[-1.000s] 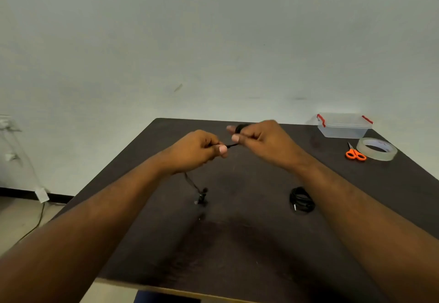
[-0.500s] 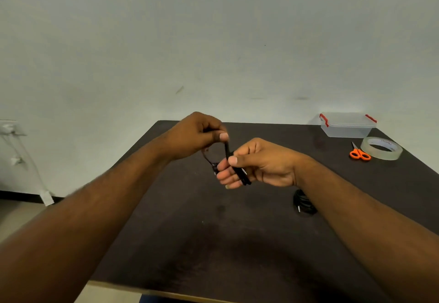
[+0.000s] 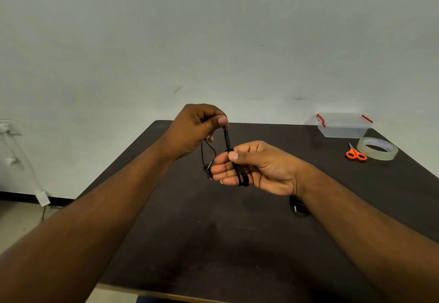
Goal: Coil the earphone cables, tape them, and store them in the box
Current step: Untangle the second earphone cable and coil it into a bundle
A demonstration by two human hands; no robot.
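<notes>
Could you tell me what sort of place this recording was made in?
Probably a bare workroom set up for the task: a dark table against a plain wall, holding only a box, tape and scissors.

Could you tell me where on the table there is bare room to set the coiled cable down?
The dark table is bare across its left half and near edge. The far right corner is crowded: clear box, tape roll, orange scissors. A second black bundle lies beside the right forearm.

Dark table (image 3: 213,243) against a pale, scuffed wall (image 3: 213,41) (black skirting (image 3: 21,196) low left), light floor (image 3: 16,226).
</notes>
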